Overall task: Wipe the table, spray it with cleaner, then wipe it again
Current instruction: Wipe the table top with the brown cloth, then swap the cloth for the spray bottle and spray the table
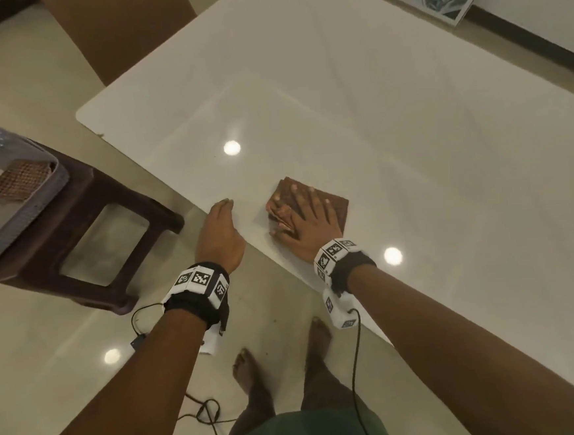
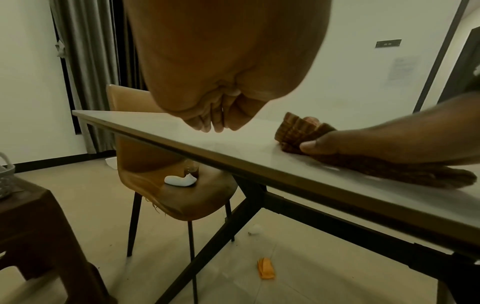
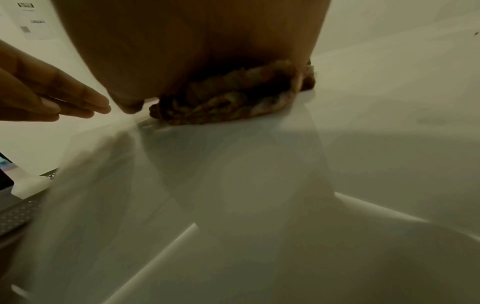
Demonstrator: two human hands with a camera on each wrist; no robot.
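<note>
Glossy white tabletop (image 1: pixel 337 86) carries a folded brown cloth (image 1: pixel 337 203) near its front edge, pressed flat under the right hand (image 1: pixel 308 227), fingers spread. Left wrist view: left hand (image 2: pixel 223 90) hovers released, empty. Right wrist view: the cloth (image 3: pixel 228 96) looks soft, limp; best held by palm pressure.

1. The table (image 1: pixel 337 86) top is showing a smooth, glossy white finish, mirroring ceiling lights.
2. The cloth (image 1: pixel 338 206) is looking like a coarse brown waffle weave.
3. The basket (image 1: pixel 21 217) is appearing as perforated grey plastic.
4. The stool (image 1: pixel 82 206) is showing dark moulded plastic.
5. The floor (image 1: pixel 27 83) is gleaming like polished tile.
</note>
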